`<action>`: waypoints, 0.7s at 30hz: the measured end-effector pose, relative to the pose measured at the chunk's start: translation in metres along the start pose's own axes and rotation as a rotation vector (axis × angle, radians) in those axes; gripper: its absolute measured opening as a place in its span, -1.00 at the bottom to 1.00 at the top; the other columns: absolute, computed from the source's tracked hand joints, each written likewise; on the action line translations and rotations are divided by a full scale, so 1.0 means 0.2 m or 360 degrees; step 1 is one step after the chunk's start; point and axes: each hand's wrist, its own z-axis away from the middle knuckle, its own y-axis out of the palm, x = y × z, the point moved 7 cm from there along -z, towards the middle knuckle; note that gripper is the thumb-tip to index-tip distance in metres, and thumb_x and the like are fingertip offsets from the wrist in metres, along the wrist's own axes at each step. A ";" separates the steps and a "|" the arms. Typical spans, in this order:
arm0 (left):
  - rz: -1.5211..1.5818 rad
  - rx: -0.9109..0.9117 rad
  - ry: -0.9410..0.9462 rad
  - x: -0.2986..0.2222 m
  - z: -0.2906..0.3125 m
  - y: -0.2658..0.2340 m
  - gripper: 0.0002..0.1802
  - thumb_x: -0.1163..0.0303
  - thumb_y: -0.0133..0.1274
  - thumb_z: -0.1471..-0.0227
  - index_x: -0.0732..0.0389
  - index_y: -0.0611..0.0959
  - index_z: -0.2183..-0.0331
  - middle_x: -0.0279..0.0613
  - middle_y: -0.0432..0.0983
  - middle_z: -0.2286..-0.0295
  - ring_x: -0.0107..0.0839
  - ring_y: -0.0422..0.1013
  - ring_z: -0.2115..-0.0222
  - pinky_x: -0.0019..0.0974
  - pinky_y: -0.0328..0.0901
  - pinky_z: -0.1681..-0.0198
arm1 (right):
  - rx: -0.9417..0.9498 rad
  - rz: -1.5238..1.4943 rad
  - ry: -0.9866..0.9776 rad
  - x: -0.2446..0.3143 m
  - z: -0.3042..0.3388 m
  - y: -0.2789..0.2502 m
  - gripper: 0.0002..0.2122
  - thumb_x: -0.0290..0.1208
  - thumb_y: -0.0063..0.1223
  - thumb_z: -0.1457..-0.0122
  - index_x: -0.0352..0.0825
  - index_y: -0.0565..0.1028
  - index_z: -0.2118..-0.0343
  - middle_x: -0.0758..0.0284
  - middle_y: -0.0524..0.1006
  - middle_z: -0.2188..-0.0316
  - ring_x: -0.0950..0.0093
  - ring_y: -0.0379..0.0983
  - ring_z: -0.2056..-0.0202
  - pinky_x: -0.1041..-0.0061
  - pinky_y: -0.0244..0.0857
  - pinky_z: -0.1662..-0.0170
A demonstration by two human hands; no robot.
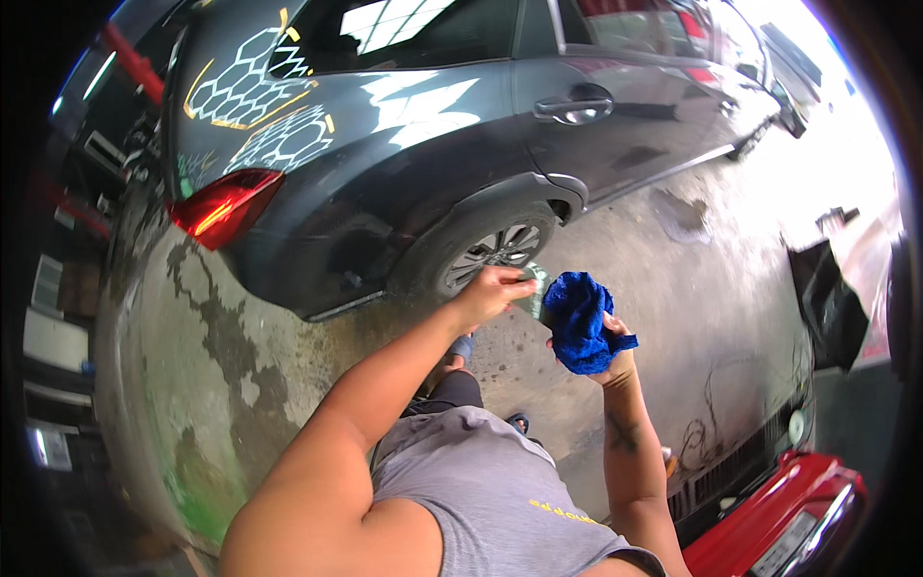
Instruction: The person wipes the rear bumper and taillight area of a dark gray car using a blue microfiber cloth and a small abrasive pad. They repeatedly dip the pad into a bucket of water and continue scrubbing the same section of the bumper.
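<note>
My right hand [620, 352] is closed on a crumpled blue microfibre cloth [580, 322], which covers most of the palm. Just left of it, my left hand [495, 294] has its fingers drawn together against a small pale, translucent greenish thing [536, 288] whose kind I cannot make out. That thing lies between my two hands, close to the cloth, and the cloth hides part of it. Both hands are in front of me, above the floor. Beyond them stands a dark grey car [385, 183], with its rear wheel [495, 252] just past my left hand.
The car's rear panel carries a pale hexagon pattern [252, 82] edged with yellow tape, above a red tail light [226, 204]. The concrete floor [692, 298] has wet patches. A black sheet [829, 303] hangs at the right; a red car part [784, 510] is at lower right.
</note>
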 end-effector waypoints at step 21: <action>0.1029 -0.2182 0.0023 1.12 0.93 -1.21 -0.43 0.59 0.17 -0.28 0.08 0.54 -0.28 -0.21 0.64 0.26 -0.43 0.64 0.46 -0.36 0.51 0.41 | 0.0757 0.2002 0.0069 -0.02 -1.88 1.22 -0.65 -0.59 0.34 -0.25 -0.44 0.59 -0.09 0.24 0.64 0.03 0.40 0.66 0.10 0.37 0.58 -0.03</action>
